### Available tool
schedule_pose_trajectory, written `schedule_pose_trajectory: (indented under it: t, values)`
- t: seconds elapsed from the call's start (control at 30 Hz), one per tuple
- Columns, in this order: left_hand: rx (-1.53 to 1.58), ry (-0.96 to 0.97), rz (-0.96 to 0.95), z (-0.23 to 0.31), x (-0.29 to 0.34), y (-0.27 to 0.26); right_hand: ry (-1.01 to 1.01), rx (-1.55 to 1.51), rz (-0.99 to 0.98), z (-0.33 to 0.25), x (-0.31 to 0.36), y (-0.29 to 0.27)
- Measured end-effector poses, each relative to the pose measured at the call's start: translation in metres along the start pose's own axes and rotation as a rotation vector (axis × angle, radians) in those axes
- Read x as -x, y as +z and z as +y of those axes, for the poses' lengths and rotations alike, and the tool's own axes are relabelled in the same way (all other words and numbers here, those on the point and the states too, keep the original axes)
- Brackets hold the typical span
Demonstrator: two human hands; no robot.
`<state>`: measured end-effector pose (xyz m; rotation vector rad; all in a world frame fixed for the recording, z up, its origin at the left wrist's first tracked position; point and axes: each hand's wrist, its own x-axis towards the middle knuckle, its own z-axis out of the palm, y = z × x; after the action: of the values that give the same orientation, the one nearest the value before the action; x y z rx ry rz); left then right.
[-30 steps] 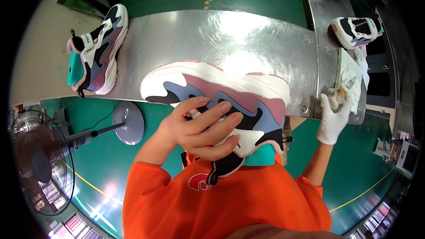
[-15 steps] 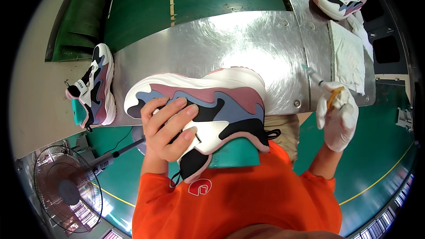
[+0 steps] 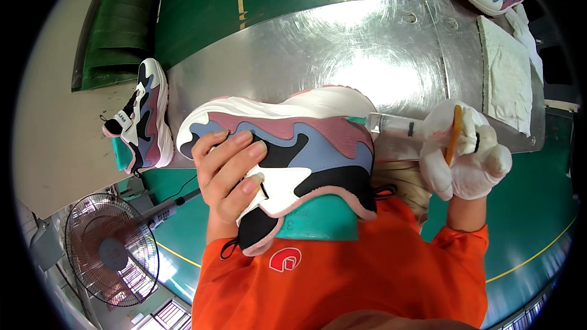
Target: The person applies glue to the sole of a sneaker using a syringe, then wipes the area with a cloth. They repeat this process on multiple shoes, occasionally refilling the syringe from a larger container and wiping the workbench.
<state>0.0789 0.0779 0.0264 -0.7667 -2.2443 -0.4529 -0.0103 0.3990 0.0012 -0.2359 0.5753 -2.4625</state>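
Shoe [image 3: 298,154] lies side-up at the near edge of the bench [image 3: 275,55], its sole [image 3: 263,110] turned away from the person, with the bare left hand [image 3: 225,177] half curled over its side and gripping it. The gloved right hand [image 3: 474,174] is closed around a syringe [image 3: 394,125] and an orange strip [image 3: 454,135], the teal tip [image 3: 356,120] by the sole joint, contact unclear. Working well here calls for a firm left hold, a shallow tip angle and light, even pressure.

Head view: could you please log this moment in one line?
left hand: holds sneaker | right hand: gloved, holds syringe, tip at sneaker's pink panel | nearby: table, fan
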Motion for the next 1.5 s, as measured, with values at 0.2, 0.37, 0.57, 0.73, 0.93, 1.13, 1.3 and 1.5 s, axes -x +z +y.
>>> schedule_pose_trajectory:
  t: [0.2, 0.37, 0.57, 0.73, 0.93, 1.13, 1.3, 1.5]
  values:
    - [0.018, -0.020, -0.017, 0.001, 0.000, -0.001, 0.009, 0.090, 0.025, -0.003, 0.001, -0.001]
    - [0.019, -0.015, -0.006, 0.001, 0.000, 0.000, 0.016, 0.150, 0.042, -0.006, 0.005, -0.002]
    - [0.029, -0.050, -0.020, 0.004, 0.000, -0.001, 0.015, 0.192, 0.055, -0.010, 0.009, -0.003]
    - [0.019, -0.049, -0.023, 0.004, 0.001, -0.001, 0.013, 0.220, 0.066, -0.013, 0.011, -0.003]
    - [0.010, -0.042, -0.019, 0.004, 0.000, -0.001, 0.092, 0.286, 0.113, -0.015, 0.016, -0.005]
    - [0.014, -0.003, 0.013, 0.002, 0.000, 0.001, -0.088, 0.279, 0.063, -0.015, 0.008, 0.011]
    - [-0.018, -0.024, -0.041, 0.006, 0.002, -0.004, -0.114, 0.402, 0.056, 0.011, -0.028, 0.046]
    - [-0.047, -0.046, -0.030, 0.013, 0.006, -0.005, 0.064, 0.580, 0.014, 0.019, -0.047, 0.070]
